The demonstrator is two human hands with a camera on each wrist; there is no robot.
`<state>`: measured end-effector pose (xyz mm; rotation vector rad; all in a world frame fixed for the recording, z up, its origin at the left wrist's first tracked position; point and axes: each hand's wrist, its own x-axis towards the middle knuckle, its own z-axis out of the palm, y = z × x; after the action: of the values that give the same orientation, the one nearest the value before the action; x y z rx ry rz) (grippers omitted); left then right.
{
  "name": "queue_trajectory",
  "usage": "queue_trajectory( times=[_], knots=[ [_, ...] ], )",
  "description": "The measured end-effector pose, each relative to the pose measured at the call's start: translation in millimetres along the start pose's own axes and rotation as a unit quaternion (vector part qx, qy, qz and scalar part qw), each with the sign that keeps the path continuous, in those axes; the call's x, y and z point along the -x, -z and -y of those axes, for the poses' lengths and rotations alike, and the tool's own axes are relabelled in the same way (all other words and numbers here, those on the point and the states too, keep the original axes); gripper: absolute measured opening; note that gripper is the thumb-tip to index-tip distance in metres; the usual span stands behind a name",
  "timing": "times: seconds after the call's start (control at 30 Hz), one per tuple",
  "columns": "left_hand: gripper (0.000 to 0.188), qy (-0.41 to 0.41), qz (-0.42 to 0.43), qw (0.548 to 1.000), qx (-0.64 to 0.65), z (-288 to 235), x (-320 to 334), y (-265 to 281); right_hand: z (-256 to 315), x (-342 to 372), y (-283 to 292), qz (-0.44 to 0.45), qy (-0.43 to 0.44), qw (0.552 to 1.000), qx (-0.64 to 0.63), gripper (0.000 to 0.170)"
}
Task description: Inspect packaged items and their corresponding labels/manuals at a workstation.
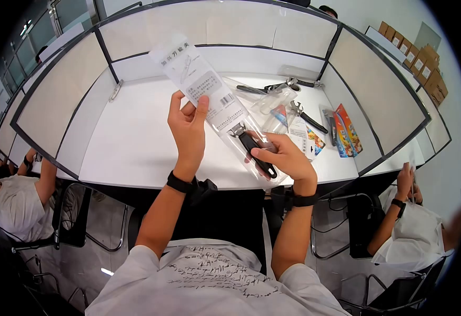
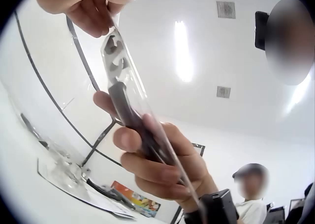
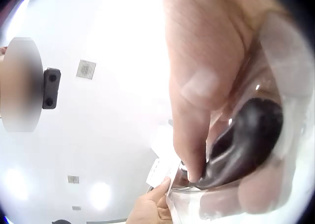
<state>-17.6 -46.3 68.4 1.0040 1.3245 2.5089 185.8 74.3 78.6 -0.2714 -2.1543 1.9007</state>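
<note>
A clear plastic package with a printed card point(image 1: 204, 84) is held up at a slant over the table. Inside it lies a wrench-like tool with a black handle point(image 1: 255, 152) and a metal head, also visible as the dark handle point(image 2: 129, 110) in the left wrist view. The left hand point(image 1: 189, 129) pinches the card's edge between thumb and fingers. Lower down, the right hand point(image 1: 288, 155) grips the package around the tool's handle, thumb on the near side. In the right wrist view the right hand point(image 3: 206, 71) hides part of the handle point(image 3: 246, 140).
On the table's right side lie several black-handled tools point(image 1: 312, 120), clear packaging point(image 1: 275, 102) and a colourful card point(image 1: 347, 131). A small object point(image 1: 116, 90) is at the back left. Partition panels point(image 1: 162, 31) enclose the white table point(image 1: 130, 137). People sit on both sides.
</note>
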Motion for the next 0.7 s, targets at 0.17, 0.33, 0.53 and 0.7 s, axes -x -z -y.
queue_trajectory(
  times=[0.17,0.33,0.53,0.7],
  knots=[
    [0.045,0.060,-0.027,0.994,0.083,14.3,10.9,-6.8,-14.8,-16.6,-10.1,-0.020,-0.011,0.997,-0.075,0.057],
    [0.059,0.131,-0.014,0.982,0.132,26.0,3.6,-2.8,-24.7,-28.7,-15.3,-0.037,-0.020,0.991,-0.126,0.065],
    [0.041,0.248,0.068,0.951,0.173,41.4,-6.7,12.2,-34.0,-38.0,-14.4,-0.051,-0.020,0.981,-0.186,0.065],
    [0.032,0.190,-0.006,0.972,0.139,43.2,-10.5,14.7,-15.7,-29.1,-16.1,-0.036,-0.058,0.954,-0.293,0.070]
  ],
)
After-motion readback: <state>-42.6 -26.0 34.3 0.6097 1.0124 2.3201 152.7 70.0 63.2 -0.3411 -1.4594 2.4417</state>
